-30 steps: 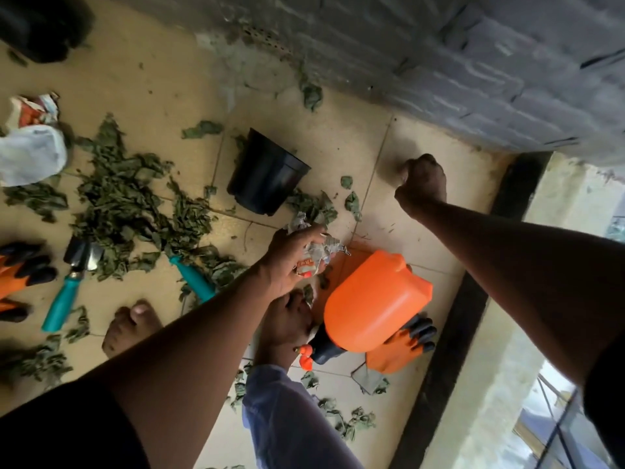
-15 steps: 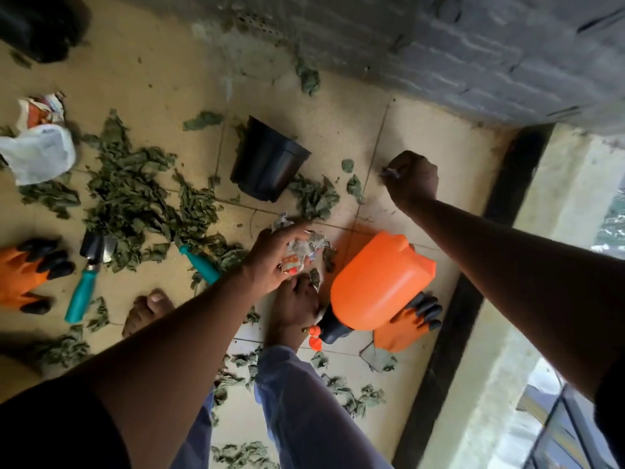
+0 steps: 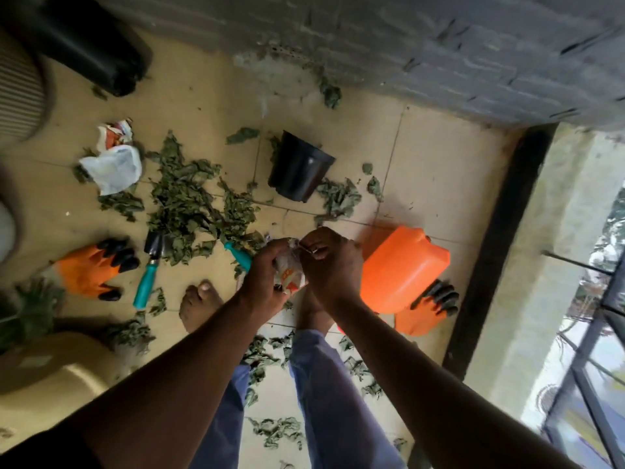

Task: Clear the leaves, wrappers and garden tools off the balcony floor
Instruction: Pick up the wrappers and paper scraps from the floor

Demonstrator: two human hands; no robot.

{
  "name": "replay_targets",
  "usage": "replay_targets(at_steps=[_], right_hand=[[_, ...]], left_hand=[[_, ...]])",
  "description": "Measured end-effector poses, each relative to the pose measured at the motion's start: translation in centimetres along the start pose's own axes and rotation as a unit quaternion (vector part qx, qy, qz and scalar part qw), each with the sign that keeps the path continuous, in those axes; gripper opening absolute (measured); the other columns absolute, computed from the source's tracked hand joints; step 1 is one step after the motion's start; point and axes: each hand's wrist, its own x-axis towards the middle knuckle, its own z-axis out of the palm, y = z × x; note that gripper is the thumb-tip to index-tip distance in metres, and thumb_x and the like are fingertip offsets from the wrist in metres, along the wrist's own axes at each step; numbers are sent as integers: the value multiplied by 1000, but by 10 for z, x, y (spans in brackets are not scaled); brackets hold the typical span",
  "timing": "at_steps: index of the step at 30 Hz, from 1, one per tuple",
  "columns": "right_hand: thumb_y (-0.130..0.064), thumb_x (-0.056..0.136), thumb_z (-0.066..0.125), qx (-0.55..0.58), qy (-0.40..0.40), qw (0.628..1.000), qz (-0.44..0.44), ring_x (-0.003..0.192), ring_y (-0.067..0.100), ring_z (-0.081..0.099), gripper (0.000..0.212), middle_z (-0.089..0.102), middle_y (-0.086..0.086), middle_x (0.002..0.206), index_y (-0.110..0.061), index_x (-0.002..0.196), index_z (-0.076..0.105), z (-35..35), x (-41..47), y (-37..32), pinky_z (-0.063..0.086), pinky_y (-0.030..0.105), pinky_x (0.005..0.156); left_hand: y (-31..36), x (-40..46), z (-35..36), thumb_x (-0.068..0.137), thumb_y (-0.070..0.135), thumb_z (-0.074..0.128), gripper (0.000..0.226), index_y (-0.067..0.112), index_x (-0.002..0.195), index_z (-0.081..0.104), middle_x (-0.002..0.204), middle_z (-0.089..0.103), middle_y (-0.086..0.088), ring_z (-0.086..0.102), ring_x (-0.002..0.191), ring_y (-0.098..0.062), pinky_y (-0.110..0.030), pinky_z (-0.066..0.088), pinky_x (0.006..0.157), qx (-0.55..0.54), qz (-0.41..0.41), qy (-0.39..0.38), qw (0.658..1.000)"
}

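Both hands meet in front of the body

The left hand (image 3: 262, 279) and right hand (image 3: 329, 265) sit close together, fingers curled around a crumpled wrapper (image 3: 289, 274) between them; both bare forearms reach forward and down.

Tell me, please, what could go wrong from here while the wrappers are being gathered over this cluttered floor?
Both hands, left and right, hold the crumpled wrapper between them, so a piece might slip out and fall back among the leaves. The bare foot stands close to the trowel, so a step could land on it. The orange sprayer lies on its side and might leak.
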Motion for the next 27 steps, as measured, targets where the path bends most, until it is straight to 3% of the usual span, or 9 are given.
replay_targets(at_steps=[3, 6, 7, 9, 11, 17, 20, 23, 27], right_hand=[[-26, 79, 77, -44, -33, 995, -83, 78, 17, 70, 8, 76, -7, 85, -29, 87, 77, 24, -23, -20, 55, 31, 64], [-26, 77, 71, -103, -61, 978, -171, 79, 3, 62, 13, 74, -14, 87, -33, 85, 76, 43, -37, -42, 37, 1, 62], [-25, 75, 66, -98, -84, 975, -181, 80, 2, 62, 17, 74, -15, 89, -32, 86, 76, 51, -40, -49, 39, 1, 63], [-22, 73, 57, -54, -163, 971, -167, 84, 7, 69, 29, 77, -12, 94, -29, 92, 77, 67, -43, -61, 57, 26, 70], [-18, 74, 55, -37, -207, 966, -153, 89, 9, 72, 36, 78, -10, 98, -30, 100, 77, 82, -43, -73, 60, 35, 78], [-18, 86, 48, -76, -186, 963, -181, 85, 13, 71, 28, 75, -9, 96, -28, 99, 71, 135, -9, -114, 60, 37, 74], [-15, 89, 53, -138, -164, 949, -230, 95, 20, 69, 32, 74, 0, 108, -26, 115, 68, 173, 24, -143, 60, 40, 78], [-17, 85, 55, -213, -160, 921, -284, 113, 30, 64, 46, 67, 8, 124, -24, 130, 61, 213, 58, -170, 57, 39, 88], [-20, 91, 58, -251, -177, 891, -334, 118, 29, 61, 41, 65, 8, 131, -19, 131, 61, 256, 98, -199, 52, 36, 95]], left_hand=[[8, -7, -29, 100, 42, 56, 32, 16, 90, 72, 88, 74, -7, 71, 88, -23, -33, 58, 75, -48, 24, -25, 998], [23, -17, -60, 100, 44, 55, 36, 13, 92, 70, 86, 73, -6, 70, 88, -21, -32, 57, 78, -64, 36, -23, 997], [29, -20, -69, 97, 41, 59, 31, 13, 87, 70, 82, 72, -5, 70, 83, -19, -30, 57, 75, -58, 39, -12, 997], [43, -24, -88, 87, 29, 67, 20, 15, 73, 68, 68, 68, -3, 66, 66, -16, -25, 53, 64, -42, 47, 31, 998], [59, -26, -105, 83, 16, 68, 16, 15, 68, 63, 58, 63, -1, 61, 58, -18, -26, 50, 58, -41, 52, 77, 995], [105, -26, -144, 78, 11, 73, 9, 9, 83, 66, 65, 61, -9, 55, 50, -21, -25, 42, 48, 2, 64, 130, 989], [125, -20, -159, 88, 10, 64, 5, 8, 86, 60, 68, 55, -10, 52, 50, -21, -22, 35, 50, -18, 65, 127, 990], [139, -14, -175, 93, 6, 62, 7, 9, 87, 62, 80, 56, -12, 54, 58, -21, -18, 40, 44, -58, 74, 128, 987], [147, -10, -195, 93, 2, 66, 12, 13, 88, 66, 81, 65, -8, 65, 63, -18, -21, 51, 49, -32, 117, 111, 986]])
